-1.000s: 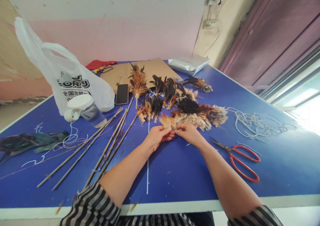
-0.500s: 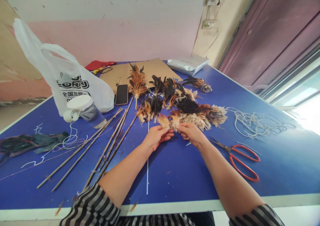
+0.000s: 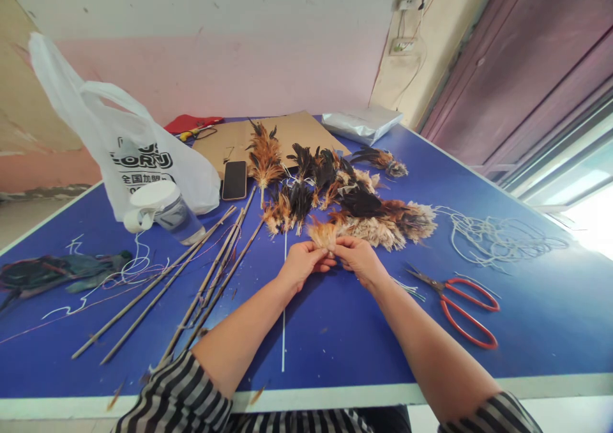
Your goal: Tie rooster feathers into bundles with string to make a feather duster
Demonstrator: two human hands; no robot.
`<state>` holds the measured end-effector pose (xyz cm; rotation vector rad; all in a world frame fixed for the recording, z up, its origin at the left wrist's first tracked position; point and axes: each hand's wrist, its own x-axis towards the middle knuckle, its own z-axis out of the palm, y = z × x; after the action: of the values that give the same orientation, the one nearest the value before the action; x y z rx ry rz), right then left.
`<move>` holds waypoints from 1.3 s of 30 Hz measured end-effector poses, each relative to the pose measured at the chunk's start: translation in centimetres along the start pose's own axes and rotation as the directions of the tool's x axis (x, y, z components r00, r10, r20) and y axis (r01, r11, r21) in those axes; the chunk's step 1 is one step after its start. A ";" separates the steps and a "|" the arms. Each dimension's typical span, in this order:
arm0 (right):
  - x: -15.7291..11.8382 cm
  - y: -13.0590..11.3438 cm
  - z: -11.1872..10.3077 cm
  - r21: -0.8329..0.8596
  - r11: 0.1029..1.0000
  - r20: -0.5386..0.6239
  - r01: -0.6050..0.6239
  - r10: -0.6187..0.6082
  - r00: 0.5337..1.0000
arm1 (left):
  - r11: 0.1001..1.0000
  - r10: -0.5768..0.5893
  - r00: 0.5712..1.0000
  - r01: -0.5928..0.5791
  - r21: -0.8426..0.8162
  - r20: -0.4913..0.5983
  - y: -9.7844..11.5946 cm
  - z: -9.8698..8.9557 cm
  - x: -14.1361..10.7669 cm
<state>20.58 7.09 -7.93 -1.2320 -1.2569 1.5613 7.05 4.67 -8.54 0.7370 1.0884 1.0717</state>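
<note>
My left hand (image 3: 302,264) and my right hand (image 3: 357,258) meet over the blue table, both pinching the base of a small tuft of light tan feathers (image 3: 322,234). The fingers are closed, and the quill ends are hidden between them. Just beyond lie bunches of black and brown feathers (image 3: 301,200) and a larger bundle of pale and brown feathers (image 3: 378,228). A tied orange-brown feather bunch (image 3: 265,158) rests farther back, partly on brown cardboard (image 3: 299,129). To the right of my right hand are red-handled scissors (image 3: 467,302), their blades slightly apart.
Thin sticks (image 3: 205,286) lie to the left, near a clear cup with white lid (image 3: 175,212) and a white plastic bag (image 3: 138,152). A phone (image 3: 234,180) lies by the cardboard. Loose white string (image 3: 502,238) spreads at right; a silver packet (image 3: 363,124) sits at the back.
My hands have come closer together. Two separate tan tufts, one in each hand, are now joined into one. Short pale strands beside my right forearm have come into sight.
</note>
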 end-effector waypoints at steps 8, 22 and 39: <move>0.5 0.5 -0.7 0.189 0.982 0.080 -0.013 -0.002 0.997 | 1.000 -0.008 1.000 0.008 -0.001 0.019 0.0 -0.1 0.1; 0.5 0.0 -0.7 0.099 0.988 -0.095 0.121 -0.112 0.989 | 0.999 0.027 0.999 -0.028 0.033 0.028 0.1 -0.2 0.1; 1.8 0.5 -0.8 -0.547 0.811 0.027 0.209 -0.233 0.972 | 0.949 -0.146 0.979 0.179 -0.260 0.139 1.3 -2.0 0.8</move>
<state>20.91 8.87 -8.82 -1.3866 -1.8283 1.0246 4.80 5.84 -8.34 0.4758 0.8632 0.9980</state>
